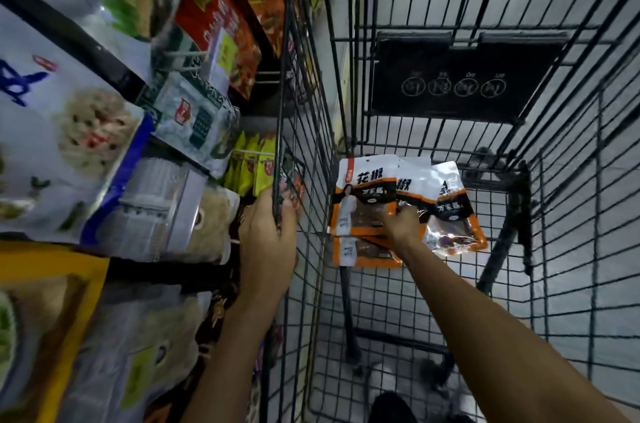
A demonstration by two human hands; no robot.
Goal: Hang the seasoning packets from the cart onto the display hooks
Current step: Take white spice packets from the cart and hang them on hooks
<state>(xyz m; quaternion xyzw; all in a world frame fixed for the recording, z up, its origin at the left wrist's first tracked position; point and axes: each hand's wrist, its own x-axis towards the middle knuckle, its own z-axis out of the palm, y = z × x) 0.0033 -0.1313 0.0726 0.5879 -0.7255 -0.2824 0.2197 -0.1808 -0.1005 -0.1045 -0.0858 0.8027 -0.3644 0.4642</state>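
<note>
Reaching into the cart (398, 301), the right hand (403, 225) grasps the seasoning packets (367, 194); the left hand (268, 242) grips the cart's wire side beside the shelf (114, 104).

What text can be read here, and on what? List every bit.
"花椒": white top of the front orange seasoning packet, held by the right hand.
"万家香": its black band; reading uncertain.
Black cart placard: four circled symbols, unreadable.
Shelf packets: print blurred.

Seasoning packets (398, 204) inside the cart (485, 284), display shelves (104, 145) on its left.
</note>
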